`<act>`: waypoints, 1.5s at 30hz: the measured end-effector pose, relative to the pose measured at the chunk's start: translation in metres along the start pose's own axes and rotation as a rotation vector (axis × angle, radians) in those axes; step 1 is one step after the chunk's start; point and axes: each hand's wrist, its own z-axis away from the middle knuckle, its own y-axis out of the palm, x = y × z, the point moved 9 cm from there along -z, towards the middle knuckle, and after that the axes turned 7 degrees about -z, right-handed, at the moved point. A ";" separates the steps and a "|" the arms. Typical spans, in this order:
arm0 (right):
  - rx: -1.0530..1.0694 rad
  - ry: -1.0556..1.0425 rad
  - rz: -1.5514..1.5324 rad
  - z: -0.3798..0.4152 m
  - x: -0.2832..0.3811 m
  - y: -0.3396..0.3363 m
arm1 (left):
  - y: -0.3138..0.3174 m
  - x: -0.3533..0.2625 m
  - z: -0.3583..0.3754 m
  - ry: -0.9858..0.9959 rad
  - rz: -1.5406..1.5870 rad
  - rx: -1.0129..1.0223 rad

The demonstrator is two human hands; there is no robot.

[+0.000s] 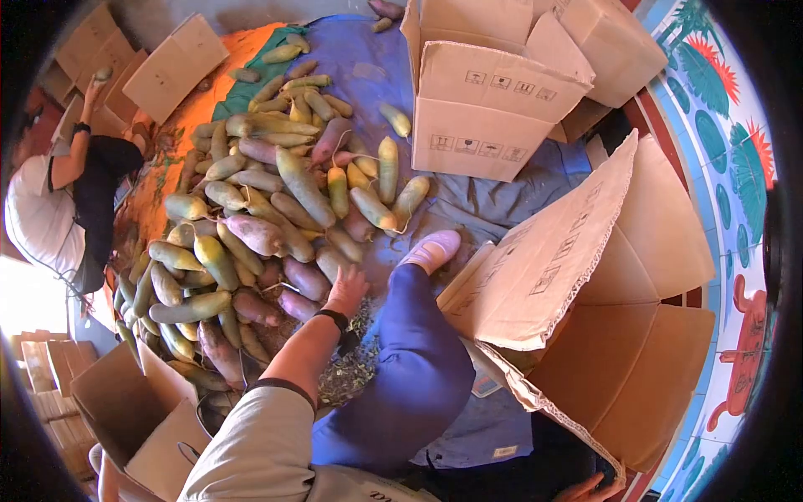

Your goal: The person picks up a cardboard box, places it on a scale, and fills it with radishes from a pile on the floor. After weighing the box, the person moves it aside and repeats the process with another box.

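Note:
My left hand (345, 290), with a black band on the wrist, reaches down to the near right side of a big heap of radishes (301, 188), some green, others reddish purple. Its fingers are stretched out beside the end of a greenish radish (330, 262); whether they touch it is hard to see. At the bottom right, my right hand (592, 488) is partly cut off by the frame. Its fingers curl at the lower edge of an open cardboard box (577, 259), whose flaps stand up. Inside the box, the bottom is mostly hidden.
Another open cardboard box (481, 125) stands on the blue sheet (360, 50) ahead. A co-worker (63, 192) crouches at the left, a hand holding a radish near other boxes (176, 71). An open box (134, 410) sits at lower left. My leg (410, 360) stretches between heap and box.

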 end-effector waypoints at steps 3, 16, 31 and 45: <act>0.030 -0.033 0.033 0.000 0.000 -0.001 | 0.014 -0.010 -0.010 0.063 -0.093 0.069; -0.022 -0.028 -0.033 -0.004 0.015 -0.003 | -0.034 0.099 0.043 -0.539 0.597 -0.352; 0.065 -0.007 -0.002 0.019 -0.026 -0.002 | 0.032 0.093 0.064 -0.563 0.913 0.023; -0.044 -0.025 -0.117 0.011 -0.005 -0.007 | -0.046 0.123 0.100 -0.536 1.397 -0.389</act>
